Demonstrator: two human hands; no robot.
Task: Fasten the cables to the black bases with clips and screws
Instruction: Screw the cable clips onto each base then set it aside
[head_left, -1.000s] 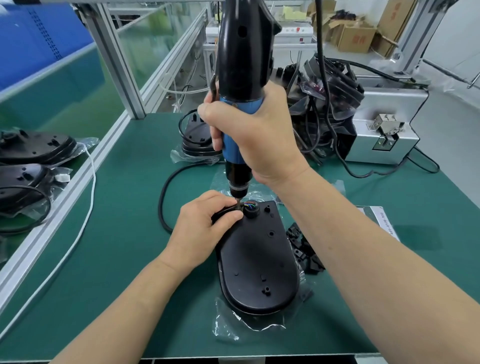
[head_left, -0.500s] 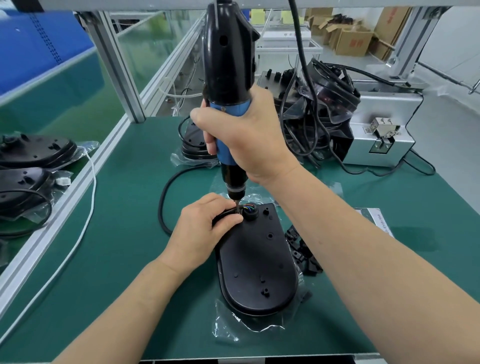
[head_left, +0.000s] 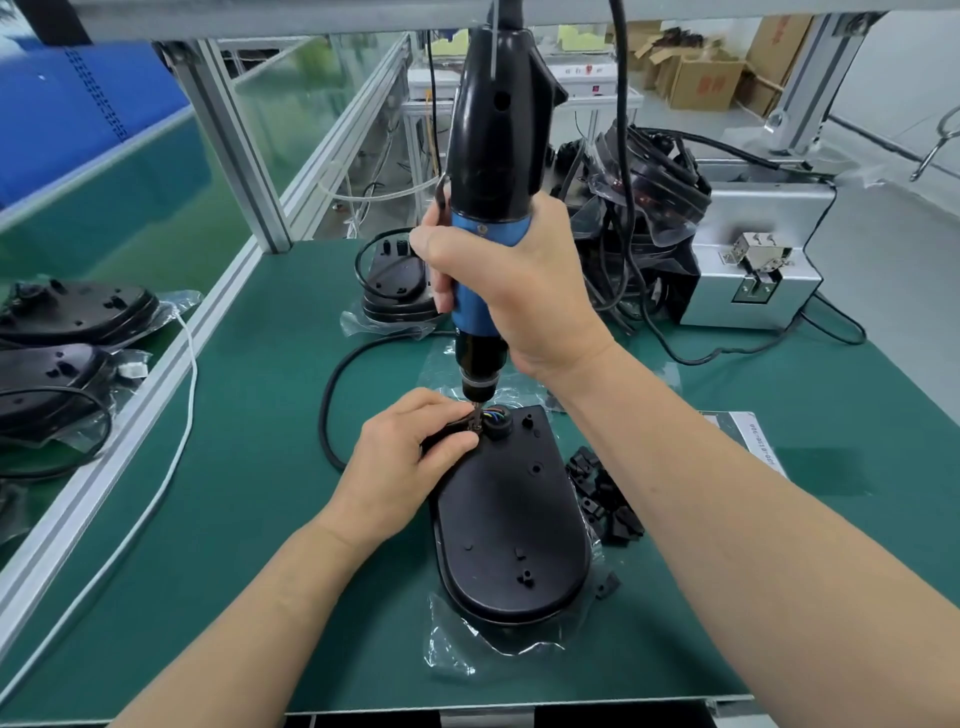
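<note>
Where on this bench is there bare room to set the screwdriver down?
Best is the bare mat left of the base, between the black cable and the white cord. Another patch lies far right, between the paper and the silver box. Crowded: clips beside the base's right, stacked bases and cable tangle behind it.
</note>
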